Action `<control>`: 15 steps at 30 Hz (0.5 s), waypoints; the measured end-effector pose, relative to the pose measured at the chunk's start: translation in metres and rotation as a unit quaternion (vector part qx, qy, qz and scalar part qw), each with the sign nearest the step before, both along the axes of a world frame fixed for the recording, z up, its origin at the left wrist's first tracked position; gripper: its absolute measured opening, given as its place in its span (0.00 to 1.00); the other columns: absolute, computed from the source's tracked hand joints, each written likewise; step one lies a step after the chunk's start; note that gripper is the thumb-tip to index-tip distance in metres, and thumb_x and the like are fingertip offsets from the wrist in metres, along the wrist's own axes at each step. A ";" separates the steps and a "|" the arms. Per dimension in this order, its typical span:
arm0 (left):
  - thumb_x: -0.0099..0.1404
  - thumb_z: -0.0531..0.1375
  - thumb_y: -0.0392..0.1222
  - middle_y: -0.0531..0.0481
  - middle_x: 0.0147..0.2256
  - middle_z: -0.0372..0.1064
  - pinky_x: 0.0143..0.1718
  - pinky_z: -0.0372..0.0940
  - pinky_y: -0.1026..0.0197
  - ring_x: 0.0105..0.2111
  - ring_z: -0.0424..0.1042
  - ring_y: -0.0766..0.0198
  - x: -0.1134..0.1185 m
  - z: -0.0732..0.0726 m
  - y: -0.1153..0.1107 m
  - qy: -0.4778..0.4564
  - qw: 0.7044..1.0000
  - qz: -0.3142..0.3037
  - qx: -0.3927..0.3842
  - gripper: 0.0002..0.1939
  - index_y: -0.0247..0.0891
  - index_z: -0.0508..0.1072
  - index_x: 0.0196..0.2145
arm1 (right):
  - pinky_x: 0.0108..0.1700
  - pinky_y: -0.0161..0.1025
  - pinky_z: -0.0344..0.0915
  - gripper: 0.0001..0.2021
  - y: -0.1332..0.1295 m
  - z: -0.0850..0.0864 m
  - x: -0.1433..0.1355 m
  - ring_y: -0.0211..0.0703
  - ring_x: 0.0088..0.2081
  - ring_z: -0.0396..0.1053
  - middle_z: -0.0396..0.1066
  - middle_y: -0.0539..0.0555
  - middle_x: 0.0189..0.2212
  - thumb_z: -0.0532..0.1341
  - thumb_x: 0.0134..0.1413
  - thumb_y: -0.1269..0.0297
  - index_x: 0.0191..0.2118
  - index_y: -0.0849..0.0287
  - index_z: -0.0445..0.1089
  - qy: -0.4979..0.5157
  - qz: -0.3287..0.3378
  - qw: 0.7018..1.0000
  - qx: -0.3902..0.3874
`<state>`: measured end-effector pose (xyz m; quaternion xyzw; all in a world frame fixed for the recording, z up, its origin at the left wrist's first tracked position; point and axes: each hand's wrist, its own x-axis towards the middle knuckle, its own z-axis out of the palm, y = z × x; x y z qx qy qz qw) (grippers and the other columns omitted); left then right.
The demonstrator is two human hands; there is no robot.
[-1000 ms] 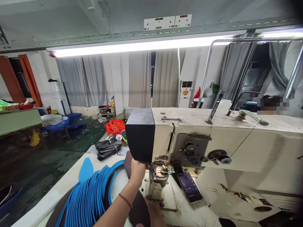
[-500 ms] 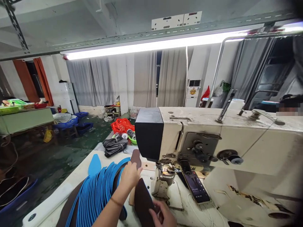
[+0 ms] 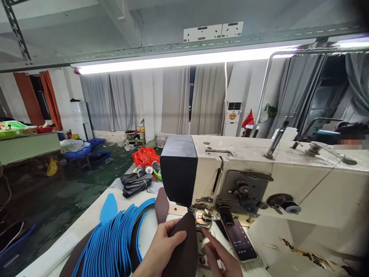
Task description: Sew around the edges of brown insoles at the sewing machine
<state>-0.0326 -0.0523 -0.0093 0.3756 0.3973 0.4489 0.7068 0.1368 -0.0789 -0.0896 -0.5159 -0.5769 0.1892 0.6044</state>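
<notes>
- Nearest, the left grip pinches a dark brown piece, thumb on its face — probably to keep the limp sheet upright and steer its edge.
- Just right of that piece, the right grip has its fingers spread, pinching nothing visible; the index finger points towards the sewing machine, perhaps free to guide.
- Left of the left grip, blue-edged pieces lie fanned on the table, likely for easy picking.
- Right of the right grip, a phone leans under the machine arm.
- Beyond the left grip, another brown piece — then a tied dark bundle, presumably banded to stay together.
</notes>
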 end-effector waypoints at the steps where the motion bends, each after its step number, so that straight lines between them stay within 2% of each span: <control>1: 0.45 0.71 0.46 0.47 0.31 0.79 0.34 0.68 0.61 0.30 0.76 0.59 0.000 0.002 0.000 -0.001 1.000 -0.003 -0.001 0.26 0.35 0.78 0.43 | 0.24 0.28 0.67 0.22 0.005 0.005 0.005 0.37 0.20 0.68 0.79 0.52 0.29 0.58 0.57 0.48 0.51 0.54 0.74 -0.026 0.021 0.999 0.014; 4: 0.45 0.71 0.46 0.46 0.31 0.80 0.35 0.69 0.62 0.31 0.77 0.58 0.001 0.005 -0.001 0.005 1.000 -0.005 -0.007 0.27 0.36 0.78 0.43 | 0.32 0.29 0.70 0.19 0.018 0.019 0.017 0.37 0.26 0.74 0.80 0.54 0.38 0.55 0.62 0.54 0.54 0.52 0.72 -0.094 0.070 0.992 0.044; 6: 0.44 0.71 0.46 0.46 0.32 0.80 0.36 0.69 0.61 0.32 0.77 0.57 0.003 0.006 -0.003 0.009 1.000 0.001 -0.005 0.27 0.36 0.78 0.43 | 0.36 0.31 0.71 0.19 0.023 0.024 0.024 0.39 0.29 0.76 0.80 0.55 0.36 0.54 0.63 0.58 0.55 0.53 0.71 -0.134 0.102 0.985 0.045; 9: 0.45 0.71 0.45 0.46 0.34 0.80 0.39 0.69 0.60 0.35 0.77 0.56 0.007 0.006 -0.004 0.025 0.999 0.018 0.014 0.25 0.36 0.79 0.42 | 0.34 0.32 0.72 0.19 0.028 0.025 0.031 0.39 0.29 0.75 0.80 0.55 0.35 0.52 0.64 0.63 0.58 0.54 0.68 -0.177 0.139 0.974 0.026; 12: 0.46 0.70 0.46 0.46 0.37 0.79 0.39 0.70 0.59 0.36 0.76 0.55 0.010 0.002 -0.001 0.049 0.998 0.024 0.033 0.24 0.36 0.79 0.43 | 0.32 0.33 0.71 0.21 0.030 0.021 0.035 0.39 0.27 0.73 0.79 0.53 0.31 0.51 0.64 0.65 0.59 0.52 0.66 -0.208 0.138 0.968 0.009; 15: 0.48 0.69 0.47 0.45 0.35 0.79 0.39 0.70 0.59 0.36 0.76 0.54 0.009 -0.004 0.006 0.065 0.997 -0.004 0.051 0.26 0.36 0.78 0.45 | 0.31 0.34 0.71 0.21 0.031 0.015 0.037 0.39 0.24 0.71 0.76 0.52 0.25 0.51 0.63 0.65 0.59 0.52 0.67 -0.229 0.118 0.966 0.011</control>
